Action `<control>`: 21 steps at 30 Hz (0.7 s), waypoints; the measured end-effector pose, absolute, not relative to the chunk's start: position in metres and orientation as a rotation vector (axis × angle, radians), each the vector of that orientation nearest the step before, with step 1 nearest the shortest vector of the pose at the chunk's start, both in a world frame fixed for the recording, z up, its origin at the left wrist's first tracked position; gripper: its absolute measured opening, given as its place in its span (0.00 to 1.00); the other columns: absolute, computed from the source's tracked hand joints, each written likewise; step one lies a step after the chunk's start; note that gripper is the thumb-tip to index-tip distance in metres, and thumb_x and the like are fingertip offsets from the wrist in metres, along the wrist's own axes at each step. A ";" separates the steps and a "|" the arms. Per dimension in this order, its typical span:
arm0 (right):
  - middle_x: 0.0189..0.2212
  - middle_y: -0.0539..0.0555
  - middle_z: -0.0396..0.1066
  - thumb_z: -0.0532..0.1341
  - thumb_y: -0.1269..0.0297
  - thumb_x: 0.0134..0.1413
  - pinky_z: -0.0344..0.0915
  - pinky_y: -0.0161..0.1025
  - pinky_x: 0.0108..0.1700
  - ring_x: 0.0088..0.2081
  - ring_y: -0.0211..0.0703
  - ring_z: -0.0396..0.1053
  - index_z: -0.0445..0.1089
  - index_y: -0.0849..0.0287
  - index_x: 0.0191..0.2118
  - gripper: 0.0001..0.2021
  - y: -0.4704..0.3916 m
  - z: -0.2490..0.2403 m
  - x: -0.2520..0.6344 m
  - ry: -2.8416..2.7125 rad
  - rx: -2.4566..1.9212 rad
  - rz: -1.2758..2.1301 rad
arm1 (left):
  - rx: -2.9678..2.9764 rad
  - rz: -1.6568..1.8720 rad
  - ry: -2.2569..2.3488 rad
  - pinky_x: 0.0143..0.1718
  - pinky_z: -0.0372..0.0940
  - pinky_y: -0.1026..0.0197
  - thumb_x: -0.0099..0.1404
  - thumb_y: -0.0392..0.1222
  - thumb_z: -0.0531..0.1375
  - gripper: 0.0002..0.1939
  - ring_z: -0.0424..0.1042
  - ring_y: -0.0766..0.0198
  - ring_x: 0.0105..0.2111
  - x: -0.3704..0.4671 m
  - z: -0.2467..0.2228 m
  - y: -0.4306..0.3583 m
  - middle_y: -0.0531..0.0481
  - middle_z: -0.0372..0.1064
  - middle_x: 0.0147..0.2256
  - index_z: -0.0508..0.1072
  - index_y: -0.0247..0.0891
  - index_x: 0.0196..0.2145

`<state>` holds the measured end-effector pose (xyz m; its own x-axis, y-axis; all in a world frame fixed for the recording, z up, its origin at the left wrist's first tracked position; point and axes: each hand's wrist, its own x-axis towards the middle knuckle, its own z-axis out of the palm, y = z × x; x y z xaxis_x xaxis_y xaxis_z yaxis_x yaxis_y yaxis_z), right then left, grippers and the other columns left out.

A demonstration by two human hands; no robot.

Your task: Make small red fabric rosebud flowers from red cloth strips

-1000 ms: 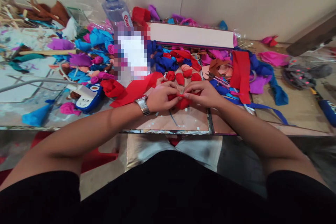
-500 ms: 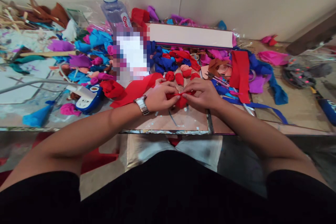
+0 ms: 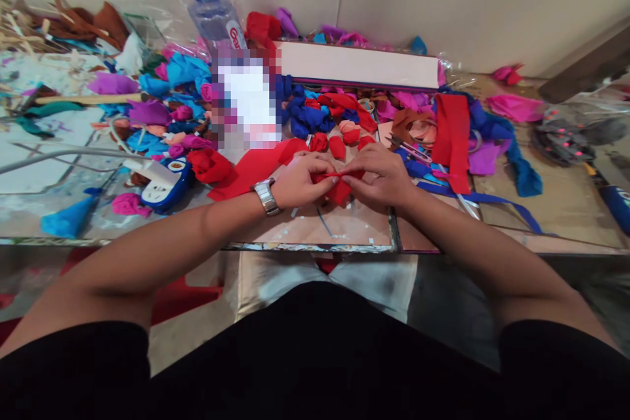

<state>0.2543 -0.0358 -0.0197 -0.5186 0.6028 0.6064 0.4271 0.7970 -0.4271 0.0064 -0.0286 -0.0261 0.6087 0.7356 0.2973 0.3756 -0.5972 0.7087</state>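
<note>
Between my two hands is a small piece of red crepe paper (image 3: 339, 193), its lower part showing under the fingertips. My left hand (image 3: 306, 180), with a metal watch on the wrist, pinches its left side between thumb and fingers. From the right, my right hand (image 3: 378, 174) pinches the same piece, both thumbs nearly touching. Just beyond the fingers lie small rolled red paper pieces (image 3: 336, 148). A wide red strip (image 3: 256, 170) stretches out past my left hand. Pink-handled thread snips (image 3: 412, 149) rest to the right of my right hand.
A blue-and-white power strip (image 3: 166, 185) and crumpled coloured paper crowd the left. Behind stand a clear bottle (image 3: 216, 20) and a long pale box (image 3: 357, 64). A red strip (image 3: 451, 141) and blue ribbon (image 3: 492, 200) lie right. The table's front edge (image 3: 315, 247) runs below my hands.
Both hands stay at nearly the same place, still pinching the red paper, with only slight finger movement. The view has shifted a little.
</note>
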 end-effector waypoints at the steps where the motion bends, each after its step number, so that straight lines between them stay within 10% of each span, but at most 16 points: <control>1: 0.36 0.54 0.85 0.69 0.53 0.66 0.72 0.47 0.46 0.38 0.46 0.78 0.83 0.51 0.43 0.10 -0.037 -0.019 0.254 -2.192 -0.772 0.314 | 2.237 0.781 0.865 0.60 0.65 0.45 0.71 0.50 0.60 0.14 0.80 0.55 0.47 0.006 -0.026 -0.028 0.49 0.83 0.43 0.79 0.41 0.33; 21: 0.34 0.54 0.85 0.69 0.56 0.66 0.71 0.42 0.42 0.34 0.43 0.78 0.83 0.54 0.39 0.09 -0.044 -0.015 0.249 -2.131 -0.823 0.485 | 2.269 0.740 0.925 0.64 0.59 0.39 0.71 0.52 0.59 0.15 0.77 0.49 0.55 0.007 -0.024 -0.032 0.46 0.82 0.49 0.82 0.42 0.38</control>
